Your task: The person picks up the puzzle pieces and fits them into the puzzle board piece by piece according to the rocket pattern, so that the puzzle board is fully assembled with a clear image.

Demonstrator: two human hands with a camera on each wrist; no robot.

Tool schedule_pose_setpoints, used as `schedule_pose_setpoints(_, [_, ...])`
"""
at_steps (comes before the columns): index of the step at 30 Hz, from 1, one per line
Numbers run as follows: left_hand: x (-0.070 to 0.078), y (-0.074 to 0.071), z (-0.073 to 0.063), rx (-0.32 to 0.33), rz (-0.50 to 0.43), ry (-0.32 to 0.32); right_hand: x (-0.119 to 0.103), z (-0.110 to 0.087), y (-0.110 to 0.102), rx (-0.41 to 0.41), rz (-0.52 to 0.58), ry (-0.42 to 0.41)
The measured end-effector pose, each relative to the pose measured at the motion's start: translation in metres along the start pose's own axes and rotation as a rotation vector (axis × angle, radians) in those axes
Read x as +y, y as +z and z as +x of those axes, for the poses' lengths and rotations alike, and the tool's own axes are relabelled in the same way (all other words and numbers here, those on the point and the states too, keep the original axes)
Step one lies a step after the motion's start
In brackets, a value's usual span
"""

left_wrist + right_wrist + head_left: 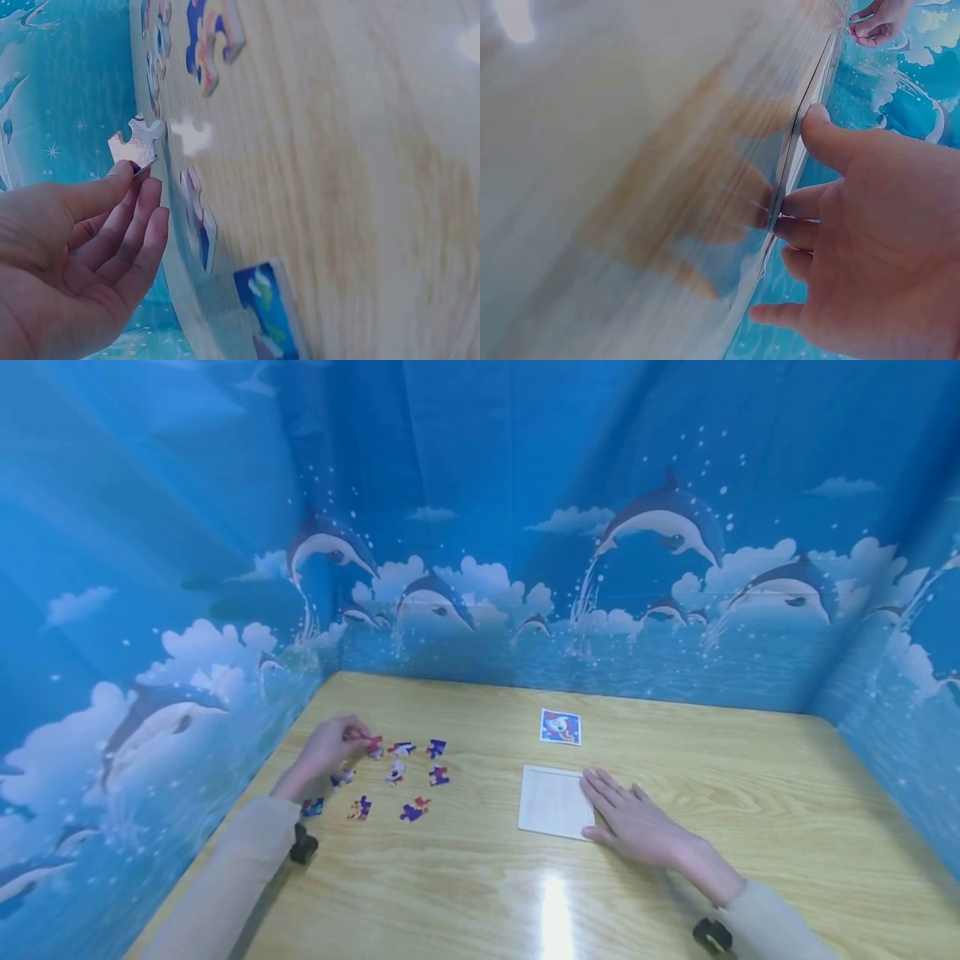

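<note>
My left hand [333, 747] pinches a red and purple jigsaw piece [374, 746] between thumb and fingertips. In the left wrist view the same jigsaw piece [139, 145] looks raised off the table, its surface shiny with glare. Several more loose pieces lie around that hand, among them an orange and purple piece [360, 808] and a blue one [268, 307]. My right hand [633, 818] rests against the right edge of a pale square puzzle board [555, 802], fingers extended. From the right wrist, the board [798, 150] shows edge-on, with the thumb and fingers touching it.
A small picture card [561, 727] with a white character on blue lies beyond the board. The wooden table [450, 885] is glossy and reflects a light near its front. A blue dolphin-print curtain [495, 527] surrounds its back and sides.
</note>
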State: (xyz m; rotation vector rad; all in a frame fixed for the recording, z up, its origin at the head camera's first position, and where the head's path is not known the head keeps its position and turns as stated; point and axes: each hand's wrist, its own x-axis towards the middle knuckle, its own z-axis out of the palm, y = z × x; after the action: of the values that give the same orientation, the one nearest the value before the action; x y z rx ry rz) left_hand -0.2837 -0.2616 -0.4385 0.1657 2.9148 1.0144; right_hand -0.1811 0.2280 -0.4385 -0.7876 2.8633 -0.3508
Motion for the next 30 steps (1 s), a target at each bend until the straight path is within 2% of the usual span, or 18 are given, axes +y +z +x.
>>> schedule_pose_setpoints(10, [0.008,0.001,0.002,0.039,-0.065,-0.023,0.0,0.0,0.0,-0.004,-0.007,-0.008])
schedule_pose_setpoints(24, [0.031,0.008,0.006,0.034,-0.115,0.078,-0.002,-0.001,-0.003,-0.01,0.001,-0.01])
schedule_pose_setpoints(30, [0.042,0.015,0.007,0.026,-0.13,0.086,-0.004,-0.002,-0.004,-0.01,0.002,-0.008])
